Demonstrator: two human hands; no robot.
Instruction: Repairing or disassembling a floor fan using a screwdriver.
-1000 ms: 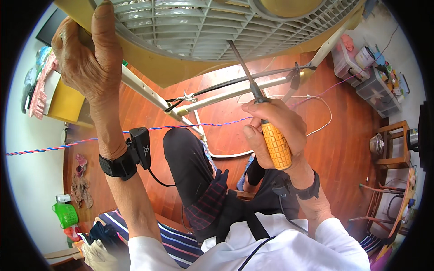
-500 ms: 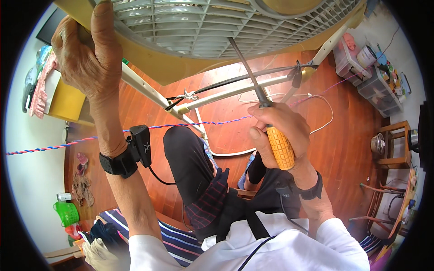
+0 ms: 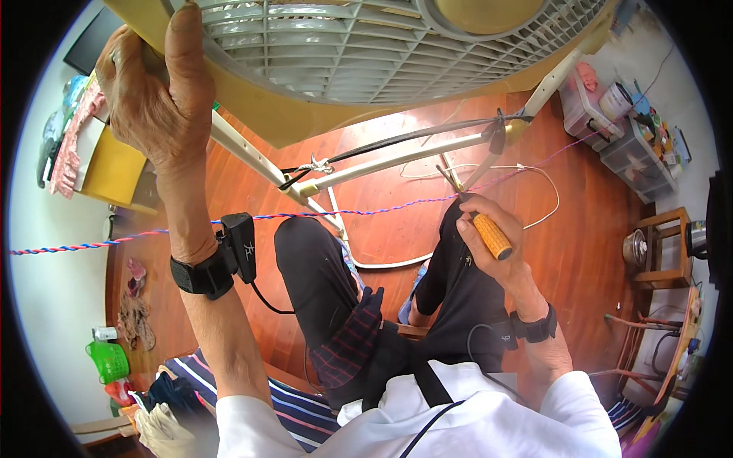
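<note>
A yellowish box fan [image 3: 275, 130] with a grey louvred grille [image 3: 328, 46] fills the top of the view. My left hand [image 3: 156, 99] is closed round its left edge, thumb up along the rim. In my right hand [image 3: 492, 233] is a screwdriver [image 3: 492, 237] with a ridged orange handle. Its shaft points up and away, apart from the grille, above my right knee. Below the fan, pale metal tubes [image 3: 405, 160] form a frame, with a dark strap tied along the crossbar.
A twisted red and blue cord [image 3: 374, 212] runs across the view in front of the frame. A white cable [image 3: 561, 195] curves over the wooden floor [image 3: 573, 244]. At the right stand plastic storage boxes [image 3: 637, 156] and a wooden stool [image 3: 660, 256]; a green basket [image 3: 108, 362] is at lower left.
My right hand has drawn the screwdriver down and back, so its tip has left the grille. The fan and my left hand have shifted slightly to the right.
</note>
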